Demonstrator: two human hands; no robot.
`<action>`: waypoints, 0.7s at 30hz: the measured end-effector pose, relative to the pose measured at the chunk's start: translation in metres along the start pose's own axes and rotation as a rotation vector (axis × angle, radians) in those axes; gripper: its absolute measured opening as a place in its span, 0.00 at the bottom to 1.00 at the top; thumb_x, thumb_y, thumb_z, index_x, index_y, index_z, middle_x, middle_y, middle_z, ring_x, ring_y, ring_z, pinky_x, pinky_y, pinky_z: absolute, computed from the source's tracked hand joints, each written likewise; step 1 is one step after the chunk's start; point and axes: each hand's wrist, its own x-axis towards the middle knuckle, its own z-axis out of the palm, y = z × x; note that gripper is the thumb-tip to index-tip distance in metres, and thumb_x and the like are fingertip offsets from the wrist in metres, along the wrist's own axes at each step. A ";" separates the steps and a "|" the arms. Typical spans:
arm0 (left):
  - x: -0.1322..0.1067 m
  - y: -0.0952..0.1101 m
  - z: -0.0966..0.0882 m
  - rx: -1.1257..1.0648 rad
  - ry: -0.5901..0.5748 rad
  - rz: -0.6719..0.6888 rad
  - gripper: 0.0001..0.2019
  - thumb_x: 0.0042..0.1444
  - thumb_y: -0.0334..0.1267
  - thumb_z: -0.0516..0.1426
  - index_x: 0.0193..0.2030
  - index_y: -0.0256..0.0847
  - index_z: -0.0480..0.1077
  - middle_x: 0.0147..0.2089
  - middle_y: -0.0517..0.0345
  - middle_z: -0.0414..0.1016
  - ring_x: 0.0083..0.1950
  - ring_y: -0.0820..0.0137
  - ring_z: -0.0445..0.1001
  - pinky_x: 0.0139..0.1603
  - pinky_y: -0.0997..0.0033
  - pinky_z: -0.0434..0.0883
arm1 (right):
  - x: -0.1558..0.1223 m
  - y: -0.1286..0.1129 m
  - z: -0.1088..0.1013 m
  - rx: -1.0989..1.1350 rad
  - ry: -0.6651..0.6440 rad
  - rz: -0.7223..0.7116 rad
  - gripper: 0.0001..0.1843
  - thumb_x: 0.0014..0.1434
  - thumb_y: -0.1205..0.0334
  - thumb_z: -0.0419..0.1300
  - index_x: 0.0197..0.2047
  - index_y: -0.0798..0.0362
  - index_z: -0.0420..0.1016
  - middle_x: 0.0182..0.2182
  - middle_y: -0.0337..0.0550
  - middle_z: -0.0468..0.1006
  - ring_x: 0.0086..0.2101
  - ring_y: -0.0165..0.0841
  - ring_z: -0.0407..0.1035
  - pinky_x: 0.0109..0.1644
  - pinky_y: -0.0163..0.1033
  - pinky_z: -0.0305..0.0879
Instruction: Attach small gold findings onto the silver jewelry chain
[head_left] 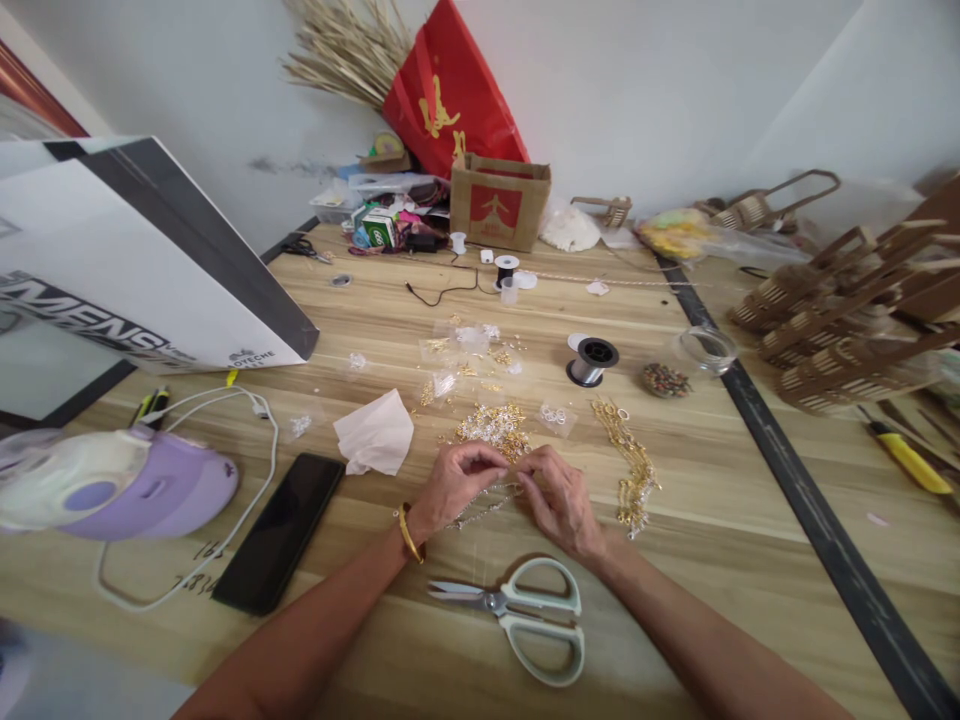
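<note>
My left hand (460, 485) and my right hand (556, 498) meet fingertip to fingertip over the wooden table. Each is closed in a pinch, and a thin beaded chain (484, 508) hangs below and between them. What sits right at the fingertips is too small to make out. Just beyond the fingers lies a pile of gold and silver beads (495, 428). Scissors with pale handles (517, 608) rest on the table nearer to me, blades pointing left. Several gold chains (630, 465) lie in a bunch right of my right hand.
Left of my hands are a white tissue (375, 435), a black phone (281, 535) and a purple-and-white device (142, 485) with a cable. A wire spool (592, 362), a glass jar (705, 352) and small bags of findings (444, 384) stand farther back. Woven baskets (817, 340) crowd the right.
</note>
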 end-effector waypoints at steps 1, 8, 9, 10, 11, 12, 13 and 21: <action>0.000 0.000 0.000 -0.001 0.002 -0.004 0.04 0.46 0.33 0.64 0.29 0.34 0.77 0.31 0.53 0.78 0.34 0.70 0.74 0.37 0.73 0.70 | 0.000 0.000 0.000 0.001 0.000 -0.002 0.05 0.64 0.68 0.52 0.42 0.51 0.66 0.33 0.43 0.72 0.34 0.33 0.68 0.36 0.38 0.67; 0.000 0.002 0.001 -0.012 0.003 -0.014 0.04 0.45 0.33 0.64 0.28 0.34 0.77 0.30 0.53 0.77 0.33 0.70 0.73 0.36 0.73 0.69 | 0.001 -0.002 -0.001 -0.006 -0.017 -0.003 0.05 0.64 0.68 0.52 0.42 0.51 0.67 0.33 0.43 0.72 0.34 0.33 0.68 0.36 0.38 0.67; 0.000 0.002 0.001 -0.015 0.004 -0.013 0.03 0.45 0.32 0.64 0.28 0.34 0.77 0.30 0.53 0.77 0.33 0.70 0.73 0.36 0.73 0.69 | 0.001 -0.002 -0.001 -0.003 -0.018 0.003 0.05 0.64 0.68 0.52 0.42 0.51 0.67 0.33 0.43 0.72 0.34 0.33 0.68 0.36 0.38 0.67; 0.000 0.002 0.002 -0.018 0.004 -0.013 0.03 0.45 0.32 0.64 0.28 0.34 0.77 0.30 0.53 0.77 0.33 0.70 0.73 0.35 0.73 0.69 | 0.001 -0.002 -0.001 -0.001 -0.019 0.007 0.05 0.64 0.68 0.52 0.42 0.50 0.67 0.33 0.43 0.72 0.34 0.33 0.68 0.36 0.38 0.67; 0.000 0.002 0.002 -0.021 0.005 -0.013 0.03 0.45 0.32 0.64 0.28 0.35 0.77 0.30 0.53 0.77 0.33 0.70 0.73 0.35 0.73 0.69 | 0.001 -0.001 0.000 0.000 -0.020 0.011 0.05 0.64 0.68 0.52 0.42 0.50 0.67 0.33 0.43 0.72 0.33 0.32 0.68 0.36 0.38 0.67; 0.000 0.002 0.002 -0.023 0.003 -0.012 0.03 0.45 0.32 0.64 0.28 0.35 0.77 0.30 0.54 0.77 0.33 0.71 0.73 0.35 0.73 0.68 | 0.001 -0.001 0.000 -0.001 -0.021 0.013 0.05 0.64 0.68 0.52 0.42 0.50 0.67 0.33 0.43 0.71 0.34 0.32 0.68 0.36 0.38 0.67; 0.000 0.002 0.002 -0.024 0.002 -0.013 0.03 0.45 0.32 0.64 0.28 0.34 0.77 0.29 0.54 0.77 0.32 0.71 0.72 0.35 0.74 0.68 | 0.000 -0.001 0.000 -0.003 -0.022 0.013 0.05 0.64 0.68 0.52 0.42 0.50 0.67 0.33 0.43 0.72 0.34 0.33 0.68 0.36 0.38 0.67; 0.000 0.002 0.002 -0.009 -0.005 -0.008 0.03 0.46 0.32 0.64 0.28 0.34 0.77 0.30 0.53 0.77 0.33 0.70 0.73 0.36 0.73 0.68 | 0.000 -0.001 0.001 0.002 -0.016 0.007 0.05 0.65 0.67 0.52 0.42 0.50 0.67 0.33 0.43 0.72 0.34 0.33 0.68 0.36 0.38 0.67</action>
